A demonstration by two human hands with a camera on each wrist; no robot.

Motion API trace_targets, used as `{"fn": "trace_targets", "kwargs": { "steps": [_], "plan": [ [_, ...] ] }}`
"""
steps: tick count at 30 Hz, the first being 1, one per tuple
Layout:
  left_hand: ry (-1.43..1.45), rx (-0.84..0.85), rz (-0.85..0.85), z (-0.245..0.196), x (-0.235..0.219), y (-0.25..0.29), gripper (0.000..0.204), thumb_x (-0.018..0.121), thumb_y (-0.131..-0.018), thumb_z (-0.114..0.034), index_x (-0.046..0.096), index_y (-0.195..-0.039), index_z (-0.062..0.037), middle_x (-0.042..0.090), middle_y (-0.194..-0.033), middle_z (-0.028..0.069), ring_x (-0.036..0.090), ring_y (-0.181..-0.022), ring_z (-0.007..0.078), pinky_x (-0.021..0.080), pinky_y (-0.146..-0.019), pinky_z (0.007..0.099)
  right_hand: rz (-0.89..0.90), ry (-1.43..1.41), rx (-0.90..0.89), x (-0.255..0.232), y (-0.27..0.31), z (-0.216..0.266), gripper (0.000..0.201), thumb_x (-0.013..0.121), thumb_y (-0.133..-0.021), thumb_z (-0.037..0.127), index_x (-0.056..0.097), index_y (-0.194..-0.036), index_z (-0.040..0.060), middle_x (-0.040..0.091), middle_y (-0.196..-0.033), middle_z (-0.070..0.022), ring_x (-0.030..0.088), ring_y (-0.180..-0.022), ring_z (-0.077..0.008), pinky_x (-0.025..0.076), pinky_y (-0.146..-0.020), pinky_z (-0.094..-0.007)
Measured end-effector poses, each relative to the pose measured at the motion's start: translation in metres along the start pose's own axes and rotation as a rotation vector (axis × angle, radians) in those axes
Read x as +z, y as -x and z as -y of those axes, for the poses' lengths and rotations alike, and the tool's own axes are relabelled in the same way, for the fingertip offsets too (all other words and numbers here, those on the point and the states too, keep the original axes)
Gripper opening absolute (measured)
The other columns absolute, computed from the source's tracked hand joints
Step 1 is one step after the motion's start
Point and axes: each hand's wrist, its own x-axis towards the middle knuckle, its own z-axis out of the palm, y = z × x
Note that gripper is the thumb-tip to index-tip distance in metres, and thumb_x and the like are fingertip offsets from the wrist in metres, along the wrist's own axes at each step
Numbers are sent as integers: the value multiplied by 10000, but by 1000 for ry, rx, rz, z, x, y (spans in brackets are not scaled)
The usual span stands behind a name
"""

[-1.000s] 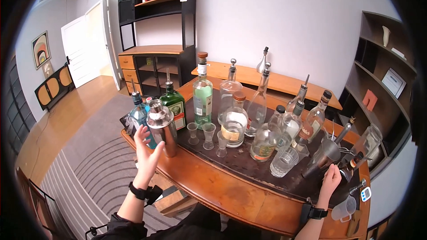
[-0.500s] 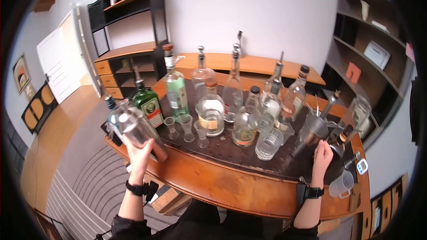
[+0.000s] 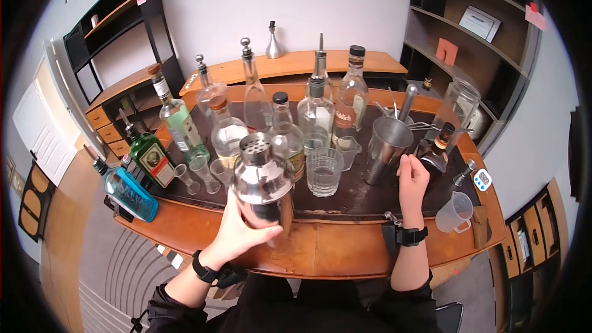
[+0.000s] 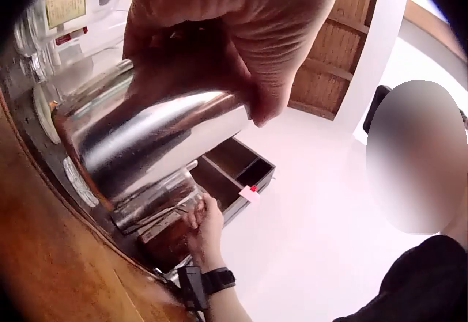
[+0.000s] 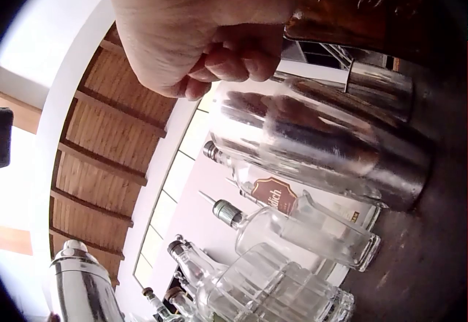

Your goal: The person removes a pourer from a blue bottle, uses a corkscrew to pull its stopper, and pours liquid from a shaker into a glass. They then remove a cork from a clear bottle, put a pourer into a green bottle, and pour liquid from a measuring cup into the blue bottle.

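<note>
Fingers and thumb of my left hand (image 3: 237, 231) (image 4: 234, 22) wrap round a steel shaker (image 3: 263, 182) (image 4: 164, 139) with a perforated top, near the table's front edge. Its base is partly hidden by my hand in the head view, and I cannot tell if it touches the table. My right hand (image 3: 413, 185) (image 5: 212, 29) has its fingers curled, with nothing visible in them, beside an open metal tin (image 3: 387, 142) (image 5: 314, 135). Tools stand behind the tin. A ribbed glass (image 3: 324, 172) (image 5: 270, 289) stands upright between the two hands.
Many bottles stand behind, among them a green one (image 3: 151, 157) and a blue one (image 3: 131, 192) at the left. Small glasses (image 3: 203, 172) stand left of the shaker. Right of my right hand are a dark bottle (image 3: 433, 151), a plastic jug (image 3: 455, 213) and a timer (image 3: 482, 179).
My left hand has closed round the shaker and carried it right, from beside the blue bottle to before the clear bottles. The view has turned right. My right hand stays by the tin.
</note>
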Motion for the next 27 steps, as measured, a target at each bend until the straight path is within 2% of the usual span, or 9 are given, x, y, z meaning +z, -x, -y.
{"fn": "trace_targets", "kwargs": {
  "steps": [5,10,16,19,21,22,24,27],
  "plan": [
    [-153,77,-115,0,5,-37,945,867,-656,-221,295,-1371,12,500,-1285,155,484,-1209,233,376,-1045,363,-14,-24,-29,-1,0,4,356,555,-976,127,428,-663,16,407,-577,21,337,-557,-34,272,-494,-242],
    [-267,133,-205,21,-3,-49,986,868,-654,-223,248,-1375,41,502,-1283,180,502,-1188,254,389,-1032,357,-16,6,-49,1,1,12,346,571,-951,75,421,-650,-6,386,-543,9,340,-536,-30,278,-486,-247],
    [-248,51,-228,24,0,-49,902,851,-694,-215,269,-1334,44,564,-1169,167,557,-1087,227,431,-974,349,-6,17,-63,1,2,13,345,576,-949,78,427,-650,-10,375,-538,7,330,-529,-28,271,-478,-247],
    [-284,109,-262,32,0,-54,873,847,-705,-200,278,-1322,40,598,-1089,148,585,-1012,203,459,-928,338,10,30,-59,0,2,13,354,563,-960,96,429,-647,0,389,-550,11,340,-534,-34,272,-484,-248],
    [-305,213,-290,39,0,-57,873,844,-715,-195,269,-1327,41,608,-1060,141,597,-980,193,471,-906,331,21,39,-56,-1,2,13,364,549,-971,115,429,-643,12,405,-562,16,352,-538,-39,273,-490,-248],
    [-305,213,-289,37,0,-57,873,844,-715,-195,269,-1327,41,608,-1060,141,597,-980,193,471,-906,331,22,37,-50,0,2,13,364,549,-971,117,431,-643,12,406,-562,17,352,-538,-39,273,-490,-248],
    [-200,41,-234,29,1,-57,859,835,-732,-199,263,-1326,42,593,-1101,150,585,-1016,205,456,-936,335,22,34,-44,-1,3,13,365,549,-971,120,432,-642,13,407,-562,17,352,-537,-39,272,-490,-248],
    [-243,103,-184,52,-9,-58,836,788,-797,-170,221,-1376,34,564,-1176,157,567,-1060,219,444,-966,359,32,30,-37,0,3,13,363,548,-971,121,435,-643,13,403,-562,17,353,-537,-39,272,-491,-248]
  ]
}}
